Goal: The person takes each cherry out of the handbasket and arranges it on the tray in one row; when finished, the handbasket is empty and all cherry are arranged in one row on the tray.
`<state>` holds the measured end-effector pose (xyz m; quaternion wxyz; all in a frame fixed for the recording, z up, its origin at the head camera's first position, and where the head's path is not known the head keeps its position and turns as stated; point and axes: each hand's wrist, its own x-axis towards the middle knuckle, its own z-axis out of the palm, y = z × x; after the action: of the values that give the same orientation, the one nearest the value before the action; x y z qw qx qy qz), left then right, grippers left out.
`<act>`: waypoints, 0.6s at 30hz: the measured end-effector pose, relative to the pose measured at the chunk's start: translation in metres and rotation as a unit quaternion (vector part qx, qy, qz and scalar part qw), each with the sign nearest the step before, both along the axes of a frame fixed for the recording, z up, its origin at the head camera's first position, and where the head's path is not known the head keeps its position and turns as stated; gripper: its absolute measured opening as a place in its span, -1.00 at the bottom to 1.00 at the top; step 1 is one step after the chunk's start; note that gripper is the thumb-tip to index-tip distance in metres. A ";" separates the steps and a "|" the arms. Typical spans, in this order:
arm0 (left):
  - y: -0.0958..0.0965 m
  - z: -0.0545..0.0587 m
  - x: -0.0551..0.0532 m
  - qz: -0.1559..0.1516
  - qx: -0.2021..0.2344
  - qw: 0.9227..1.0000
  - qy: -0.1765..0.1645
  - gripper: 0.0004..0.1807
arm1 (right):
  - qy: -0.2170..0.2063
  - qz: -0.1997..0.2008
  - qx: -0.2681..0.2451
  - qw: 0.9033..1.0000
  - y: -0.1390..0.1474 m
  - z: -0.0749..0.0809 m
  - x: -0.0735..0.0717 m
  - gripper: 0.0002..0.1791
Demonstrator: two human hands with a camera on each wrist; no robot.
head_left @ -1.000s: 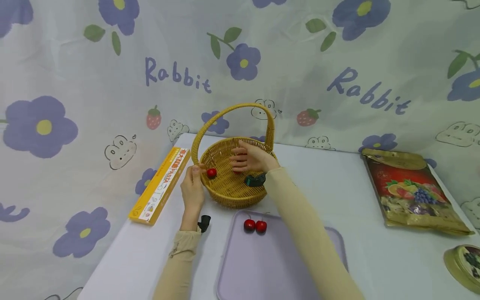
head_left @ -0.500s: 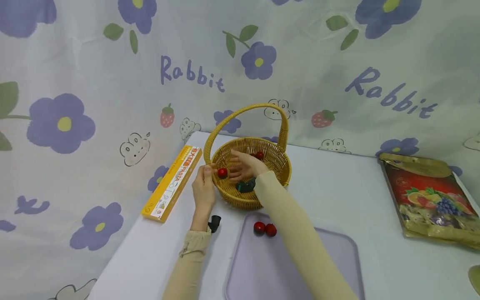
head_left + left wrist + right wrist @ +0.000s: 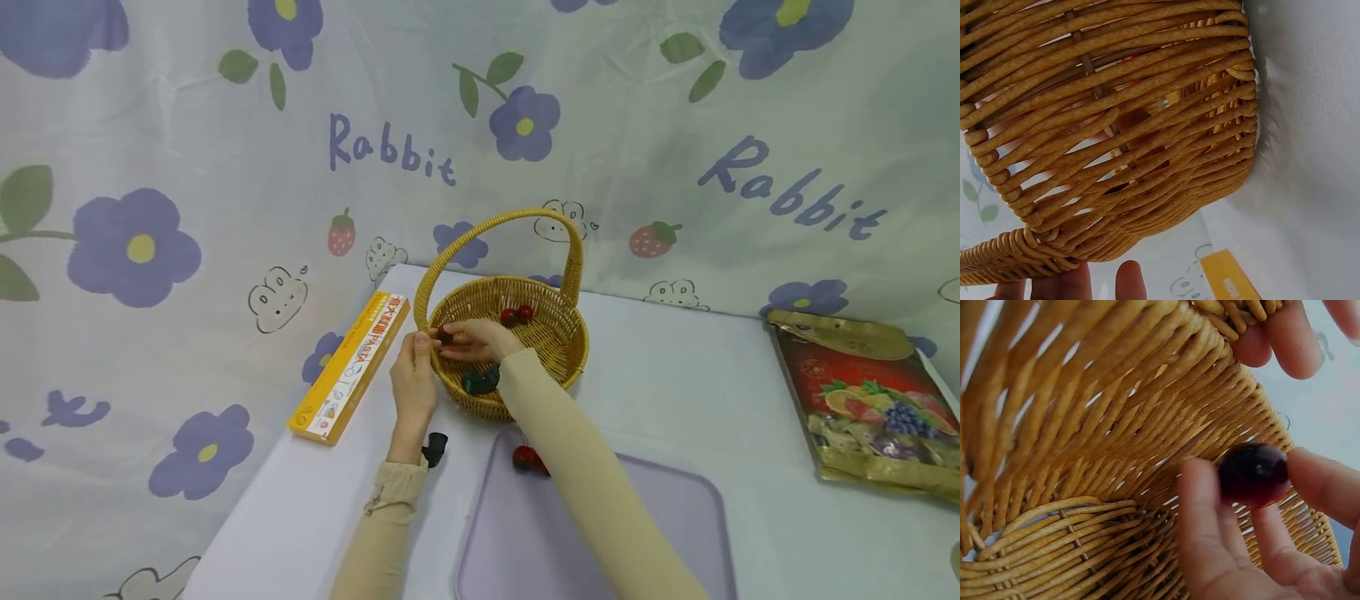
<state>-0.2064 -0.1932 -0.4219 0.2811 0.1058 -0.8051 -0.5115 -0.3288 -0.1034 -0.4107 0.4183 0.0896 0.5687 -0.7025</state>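
Note:
A woven wicker basket (image 3: pixel 551 350) with a tall arched handle stands towards the back of the table. My left hand (image 3: pixel 413 385) grips its left rim at the foot of the handle; in the left wrist view, fingertips (image 3: pixel 1130 281) show beneath the wicker. Inside the basket, my right hand (image 3: pixel 480 340) pinches a dark red cherry (image 3: pixel 1254 475) between thumb and fingers, close to the left wall. Two more cherries (image 3: pixel 517 314) lie at the back of the basket. On the lilac tray (image 3: pixel 722 533) in front are two cherries (image 3: pixel 525 458), partly covered by the right sleeve.
A yellow pasta box (image 3: pixel 348 367) lies left of the basket. At the right lies a red and gold bag (image 3: pixel 862 392) with fruit printed on it. A patterned curtain (image 3: pixel 637 167) hangs right behind the table.
My right hand has moved left within the basket, from near the back cherries to the cherry by the left wall, and now pinches it. The left hand stays on the rim; the head view shifted.

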 end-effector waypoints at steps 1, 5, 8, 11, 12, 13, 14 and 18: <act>0.000 0.000 0.000 0.000 0.000 1.000 0.001 -0.15 | -0.003 -0.005 -0.005 1.000 0.000 0.000 0.000 -0.60; 0.002 0.000 0.000 0.000 0.003 1.000 0.002 -0.17 | -0.022 -0.027 -0.042 0.999 0.006 0.001 0.000 -0.77; 0.004 0.000 -0.001 -0.001 0.002 1.000 -0.001 -0.16 | -0.035 -0.045 -0.077 0.995 0.013 0.005 0.001 -0.91; 0.005 0.000 -0.001 -0.002 -0.001 1.000 -0.003 -0.15 | -0.029 -0.056 -0.107 0.992 0.021 0.012 0.002 -0.93; 0.005 0.000 -0.001 -0.003 0.001 1.000 -0.002 -0.14 | -0.024 -0.057 -0.117 0.991 0.025 0.015 0.002 -0.93; 0.004 0.000 -0.001 -0.002 0.001 1.000 -0.002 -0.14 | -0.017 -0.055 -0.127 0.990 0.028 0.018 0.002 -0.93; 0.004 0.000 -0.001 -0.001 0.002 1.000 -0.002 -0.14 | -0.009 -0.055 -0.136 0.989 0.031 0.021 0.003 -0.93; 0.001 0.000 0.000 0.002 0.005 1.000 -0.005 -0.14 | 0.011 -0.052 -0.181 0.982 0.043 0.036 0.007 -0.90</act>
<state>-0.2066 -0.1922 -0.4221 0.2775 0.1114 -0.8038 -0.5143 -0.3220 -0.0600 -0.3750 0.3840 0.0339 0.4314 -0.8157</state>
